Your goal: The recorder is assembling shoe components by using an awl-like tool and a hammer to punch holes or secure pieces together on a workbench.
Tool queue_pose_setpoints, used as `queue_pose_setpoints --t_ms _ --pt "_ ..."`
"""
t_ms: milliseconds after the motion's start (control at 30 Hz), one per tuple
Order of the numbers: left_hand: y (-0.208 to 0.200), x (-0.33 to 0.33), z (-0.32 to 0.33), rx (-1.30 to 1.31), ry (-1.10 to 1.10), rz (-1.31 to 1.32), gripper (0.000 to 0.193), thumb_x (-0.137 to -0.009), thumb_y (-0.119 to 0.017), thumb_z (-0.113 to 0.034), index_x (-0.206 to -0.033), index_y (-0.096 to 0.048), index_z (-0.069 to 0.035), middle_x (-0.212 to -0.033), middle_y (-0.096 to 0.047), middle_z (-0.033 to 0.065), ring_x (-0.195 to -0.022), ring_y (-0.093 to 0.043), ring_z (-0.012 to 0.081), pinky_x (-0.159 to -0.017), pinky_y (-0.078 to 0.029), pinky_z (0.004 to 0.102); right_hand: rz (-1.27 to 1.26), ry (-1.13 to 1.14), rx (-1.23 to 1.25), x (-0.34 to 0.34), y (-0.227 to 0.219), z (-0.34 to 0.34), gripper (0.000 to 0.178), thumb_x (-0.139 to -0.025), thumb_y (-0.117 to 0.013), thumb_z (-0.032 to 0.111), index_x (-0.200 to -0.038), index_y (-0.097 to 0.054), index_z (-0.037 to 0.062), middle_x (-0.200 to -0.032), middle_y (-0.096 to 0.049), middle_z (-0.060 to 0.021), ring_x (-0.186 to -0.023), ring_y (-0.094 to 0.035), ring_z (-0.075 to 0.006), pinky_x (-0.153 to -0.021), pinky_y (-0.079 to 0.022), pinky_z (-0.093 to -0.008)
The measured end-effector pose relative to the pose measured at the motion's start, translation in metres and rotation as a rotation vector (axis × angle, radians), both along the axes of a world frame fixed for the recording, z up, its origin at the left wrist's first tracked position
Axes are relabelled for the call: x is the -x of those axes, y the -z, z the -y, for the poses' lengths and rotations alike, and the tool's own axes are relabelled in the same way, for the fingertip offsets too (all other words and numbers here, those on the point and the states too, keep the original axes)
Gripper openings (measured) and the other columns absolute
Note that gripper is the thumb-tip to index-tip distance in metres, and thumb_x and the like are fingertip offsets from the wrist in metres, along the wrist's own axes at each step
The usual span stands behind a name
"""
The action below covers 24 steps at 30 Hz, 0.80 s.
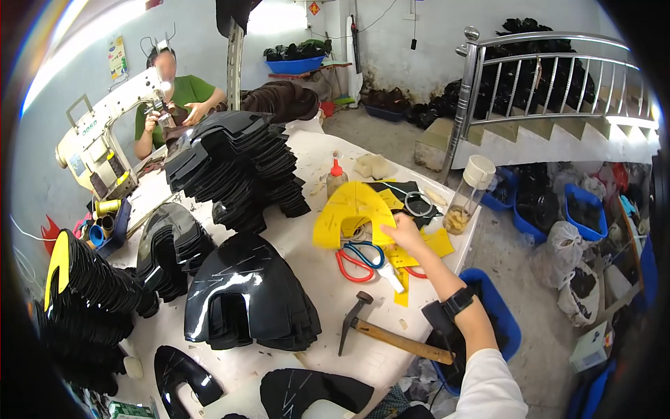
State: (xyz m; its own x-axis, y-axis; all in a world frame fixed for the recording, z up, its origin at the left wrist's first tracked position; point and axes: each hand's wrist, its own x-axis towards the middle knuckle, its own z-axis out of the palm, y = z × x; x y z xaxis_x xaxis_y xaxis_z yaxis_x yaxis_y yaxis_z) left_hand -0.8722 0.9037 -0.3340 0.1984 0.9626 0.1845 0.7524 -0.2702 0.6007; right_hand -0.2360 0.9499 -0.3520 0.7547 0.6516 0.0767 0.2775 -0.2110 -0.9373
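Note:
My right hand [403, 232] reaches in from the lower right, its fingers closed on the edge of a yellow arch-shaped template [354, 202]. The template is held over the far right part of the white table [328, 307]. Under and beside it lie red-handled scissors [354, 271], blue-handled scissors [371, 253] and more yellow pattern pieces [436, 244]. A hammer [401, 341] with a wooden handle rests nearer to me. Left of it sits a stack of glossy black U-shaped pieces [258, 286]. My left hand is outside the view.
More black stacks [227, 160] crowd the table's left and far side. A red-capped bottle [336, 174] and a clear jar [462, 206] stand near the far right. Across the table, a person in green [188, 91] sits at a sewing machine [98, 133]. A blue bin [506, 307] adjoins the right edge.

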Motion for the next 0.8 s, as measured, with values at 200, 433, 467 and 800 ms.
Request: queue_pose_setpoints --t_ms 200,433,467,800 --pt "-0.004 0.004 0.000 0.001 -0.027 -0.076 0.013 -0.085 -0.057 -0.010 -0.082 -0.061 0.002 -0.058 -0.052 0.0069 -0.048 -0.042 0.0106 -0.043 -0.034 0.0254 0.316 0.044 0.448 -0.012 -0.009 0.021 0.037 -0.080 -0.060 0.035 -0.080 -0.065 -0.0016 -0.068 -0.064 -0.0111 -0.063 -0.064 -0.0257 -0.053 -0.050 -0.0359" --pt "-0.004 -0.004 -0.002 -0.003 -0.037 -0.109 0.014 -0.085 -0.058 -0.013 -0.084 -0.063 0.000 -0.059 -0.054 0.0077 -0.048 -0.045 0.0102 -0.044 -0.037 0.0252 0.836 -0.022 0.441 -0.056 0.000 -0.036 0.042 -0.080 -0.054 0.044 -0.107 -0.061 0.0131 -0.121 -0.052 -0.0136 -0.111 -0.049 -0.0314 -0.089 -0.041 -0.0441" --pt "-0.005 -0.009 -0.003 0.062 -0.054 -0.083 0.013 -0.085 -0.057 -0.012 -0.085 -0.063 0.000 -0.060 -0.055 0.0086 -0.050 -0.046 0.0103 -0.045 -0.037 0.0254 0.834 -0.016 0.445 -0.067 0.010 -0.041 0.042 -0.080 -0.054 0.044 -0.107 -0.061 0.0131 -0.121 -0.052 -0.0136 -0.111 -0.049 -0.0314 -0.089 -0.041 -0.0441" --pt "-0.003 0.004 -0.001 0.088 -0.078 -0.110 0.013 -0.084 -0.055 -0.009 -0.089 -0.064 -0.001 -0.058 -0.058 0.0075 -0.049 -0.048 0.0087 -0.044 -0.038 0.0238 0.877 -0.506 0.616 -0.052 -0.002 -0.013 0.041 -0.079 -0.054 0.040 -0.113 -0.058 0.0183 -0.120 -0.050 -0.0103 -0.113 -0.045 -0.0312 -0.093 -0.035 -0.0470"
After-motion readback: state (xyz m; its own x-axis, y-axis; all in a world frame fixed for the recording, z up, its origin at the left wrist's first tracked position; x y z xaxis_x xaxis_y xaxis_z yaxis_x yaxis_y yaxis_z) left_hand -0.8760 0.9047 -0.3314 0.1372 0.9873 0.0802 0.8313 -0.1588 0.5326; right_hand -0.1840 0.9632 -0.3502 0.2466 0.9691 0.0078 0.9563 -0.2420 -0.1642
